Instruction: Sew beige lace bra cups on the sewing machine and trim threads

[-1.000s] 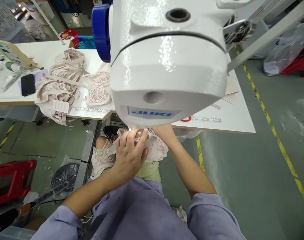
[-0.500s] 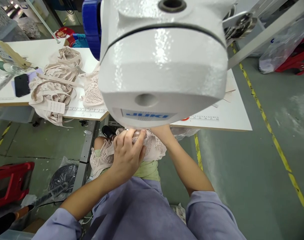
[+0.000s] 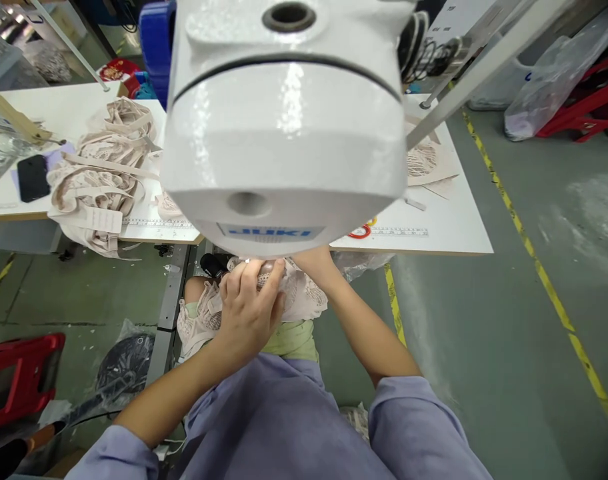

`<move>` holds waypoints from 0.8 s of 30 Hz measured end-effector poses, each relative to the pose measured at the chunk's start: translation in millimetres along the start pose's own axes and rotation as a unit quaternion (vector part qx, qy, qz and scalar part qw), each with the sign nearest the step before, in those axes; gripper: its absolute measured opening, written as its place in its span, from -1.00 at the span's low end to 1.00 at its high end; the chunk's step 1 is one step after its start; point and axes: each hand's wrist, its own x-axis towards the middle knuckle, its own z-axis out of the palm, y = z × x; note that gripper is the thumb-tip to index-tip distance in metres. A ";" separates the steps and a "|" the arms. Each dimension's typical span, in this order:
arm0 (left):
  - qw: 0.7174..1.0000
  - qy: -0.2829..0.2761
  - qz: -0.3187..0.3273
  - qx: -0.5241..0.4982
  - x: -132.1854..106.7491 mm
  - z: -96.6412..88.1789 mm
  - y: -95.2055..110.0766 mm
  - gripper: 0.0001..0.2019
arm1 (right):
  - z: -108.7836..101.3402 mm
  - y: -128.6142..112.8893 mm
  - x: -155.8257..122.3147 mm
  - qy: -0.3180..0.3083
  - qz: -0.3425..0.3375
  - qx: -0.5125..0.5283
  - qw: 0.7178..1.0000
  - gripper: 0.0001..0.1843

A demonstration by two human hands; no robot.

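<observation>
A beige lace bra [image 3: 304,297] hangs over my lap beneath the head of a white sewing machine [image 3: 284,153]. My left hand [image 3: 249,300] bends its fingers over the lace, with the thumb on the near side and the fabric held between. The fingertips reach the machine's lower edge, where a light shines. On the other side, my right hand [image 3: 314,263] goes in under the machine head. Only its back and wrist show; the fingers are hidden, as is the needle area.
A pile of beige lace bras [image 3: 104,167] lies on the table at left, beside a black phone [image 3: 34,178]. Red-handled scissors [image 3: 360,231] and cut lace pieces [image 3: 427,160] lie at right. A red stool [image 3: 21,377] stands at lower left.
My view has shifted slightly, so the machine appears further left and the scissors and lace pieces at right come into sight. Both hands keep nearly the same place on the bra.
</observation>
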 end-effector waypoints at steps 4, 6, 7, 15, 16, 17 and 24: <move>0.997 0.026 -0.035 -0.066 -2.8 -0.8 -16.6 -0.52 | -3.4 -7.1 -7.8 0.035 0.019 0.054 0.998 -0.89; 0.986 0.050 -0.088 -0.134 -3.1 3.3 -29.4 -0.51 | -5.7 -9.3 -16.0 0.054 0.017 0.088 0.995 -0.82; 0.974 0.049 -0.115 -0.190 -2.7 6.5 -36.0 -0.49 | -6.3 -9.8 -21.4 0.065 0.024 0.104 0.992 -0.80; 0.860 -0.096 -0.227 -0.447 1.0 18.8 -60.3 -0.57 | 1.3 -8.3 -66.7 0.059 0.095 0.182 0.977 -0.71; 0.866 -0.098 -0.239 -0.428 1.3 16.1 -58.7 -0.57 | 2.2 -9.2 -69.6 0.057 0.093 0.181 0.978 -0.71; 0.872 -0.100 -0.250 -0.410 1.9 12.8 -56.3 -0.55 | 2.8 -10.2 -71.6 0.057 0.088 0.177 0.979 -0.71; 0.913 -0.113 -0.277 -0.277 11.4 -9.3 -36.0 -0.47 | 2.9 -16.1 -75.4 0.063 0.063 0.169 0.981 -0.73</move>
